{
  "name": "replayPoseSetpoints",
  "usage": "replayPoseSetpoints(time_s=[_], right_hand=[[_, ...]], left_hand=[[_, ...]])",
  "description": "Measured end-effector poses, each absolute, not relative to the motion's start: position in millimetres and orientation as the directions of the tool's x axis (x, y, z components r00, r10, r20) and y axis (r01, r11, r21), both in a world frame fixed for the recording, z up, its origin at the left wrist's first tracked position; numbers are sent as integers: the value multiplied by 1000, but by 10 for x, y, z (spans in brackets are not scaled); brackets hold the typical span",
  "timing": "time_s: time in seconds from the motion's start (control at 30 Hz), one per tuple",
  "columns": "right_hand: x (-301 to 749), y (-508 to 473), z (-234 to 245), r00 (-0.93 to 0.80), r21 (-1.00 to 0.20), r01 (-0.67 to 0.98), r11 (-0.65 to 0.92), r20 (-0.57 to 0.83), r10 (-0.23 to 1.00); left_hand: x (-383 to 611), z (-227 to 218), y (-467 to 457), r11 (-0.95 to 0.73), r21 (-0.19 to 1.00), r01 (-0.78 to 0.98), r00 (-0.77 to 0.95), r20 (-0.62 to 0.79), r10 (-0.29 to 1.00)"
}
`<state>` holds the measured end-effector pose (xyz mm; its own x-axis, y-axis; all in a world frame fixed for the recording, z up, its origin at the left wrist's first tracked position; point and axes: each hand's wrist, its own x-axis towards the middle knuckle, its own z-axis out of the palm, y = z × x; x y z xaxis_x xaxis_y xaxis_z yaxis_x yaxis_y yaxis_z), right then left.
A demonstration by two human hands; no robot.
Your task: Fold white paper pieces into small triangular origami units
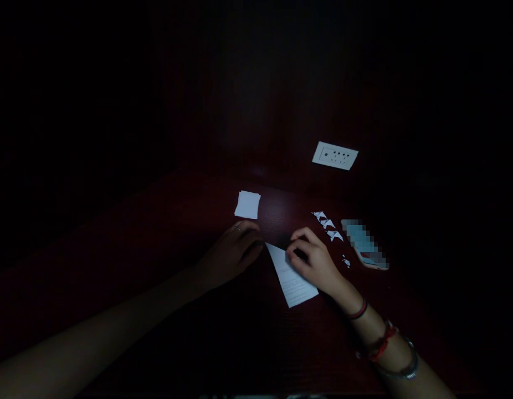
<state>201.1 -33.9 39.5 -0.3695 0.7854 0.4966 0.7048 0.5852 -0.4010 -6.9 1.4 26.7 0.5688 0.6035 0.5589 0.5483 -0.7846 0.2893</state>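
Note:
A white strip of paper (pixel 290 280) lies on the dark reddish table (pixel 157 233) in dim light. My right hand (pixel 317 260) rests on the strip's upper end, fingers curled and pressing down on it. My left hand (pixel 235 252) lies just left of the strip's top corner, fingers bent together and touching the table near the paper's edge. Behind my left hand sits a small stack of white paper squares (pixel 247 204). To the right of my right hand, three small folded white paper pieces (pixel 327 224) lie in a diagonal row.
A phone (pixel 364 245) lies on the table to the right of the folded pieces, with a tiny paper scrap (pixel 346 261) beside it. A white wall socket (pixel 335 155) is set on the dark wall behind. The surroundings are nearly black.

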Motion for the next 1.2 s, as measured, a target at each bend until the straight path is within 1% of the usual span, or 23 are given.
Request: replayPoseSetpoints(time_s=[0.1,0.33,0.47,0.57,0.73,1.0,1.1,1.2], right_hand=[[1977,-353,389,-391,-411,686,600,487,781],[1932,-365,364,-431,-416,660,625,471,769],[1894,-386,389,-471,-401,652,644,452,758],[1899,-389,395,-480,-401,660,635,426,767],[1977,-348,369,-413,-420,698,580,426,805],[2089,-302,362,-332,-406,723,559,506,796],[2057,-315,371,-345,-411,705,577,513,786],[1986,-346,385,-413,-401,672,622,495,765]], left_hand=[[-26,226,13,-805,286,520,608,538,584],[12,232,-13,-853,277,443,635,574,516],[23,259,-48,-865,276,418,661,561,499],[-5,270,-20,-858,275,434,665,545,511],[-71,242,55,-825,303,477,606,566,559],[-132,158,121,-764,338,550,522,575,630],[-96,183,81,-787,325,525,554,571,606],[-18,240,-20,-825,293,483,610,563,557]])
